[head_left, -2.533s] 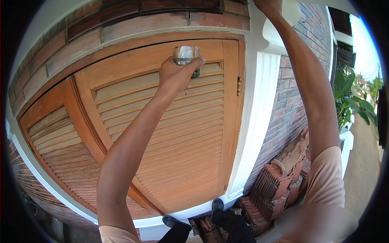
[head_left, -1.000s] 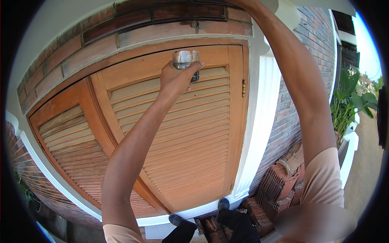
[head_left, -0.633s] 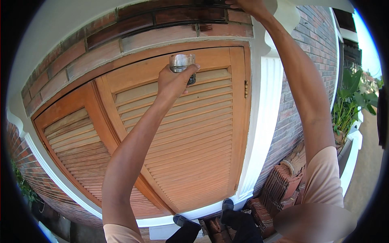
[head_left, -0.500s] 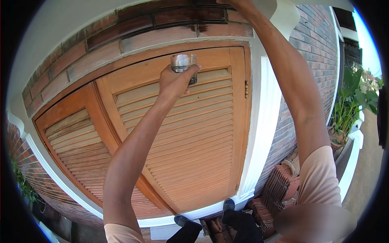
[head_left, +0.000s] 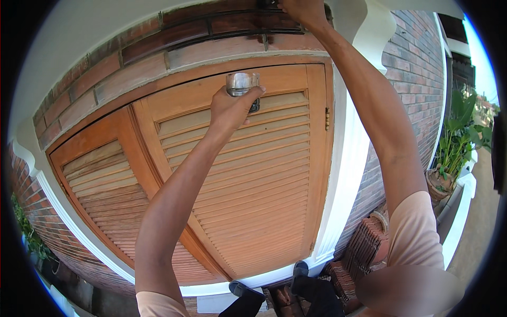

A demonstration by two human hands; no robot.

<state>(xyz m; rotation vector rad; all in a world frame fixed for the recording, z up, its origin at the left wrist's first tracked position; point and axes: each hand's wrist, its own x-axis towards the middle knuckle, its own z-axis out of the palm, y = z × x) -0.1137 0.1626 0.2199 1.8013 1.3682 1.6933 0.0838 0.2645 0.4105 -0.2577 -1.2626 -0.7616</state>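
Observation:
My left hand (head_left: 229, 108) grips a clear cup (head_left: 242, 80) with a dark lower part, raised in front of the louvred wooden shutter (head_left: 237, 185). Above it, my right hand (head_left: 303, 13) reaches up to the brick band (head_left: 185, 37) over the shutters, fingers closed around a small dark object (head_left: 268, 3) at the top edge of the picture, too hidden to name. Several bricks there are dark and glossy, with short dark streaks on the paler row below. Both forearms cross the view from the lower edge.
White moulded trim (head_left: 343, 201) frames the shutters. Stacked roof tiles (head_left: 362, 240) lie at my lower right, near my dark-shoed feet (head_left: 300, 272). A potted plant (head_left: 441, 182) stands beside a white railing (head_left: 457, 222), with a path beyond. More plants (head_left: 29, 232) are at far left.
My right hand has moved leftward along the brick band. Dark streaks have appeared on the paler row. The whole scene has shifted slightly down and right; my left hand still grips the cup.

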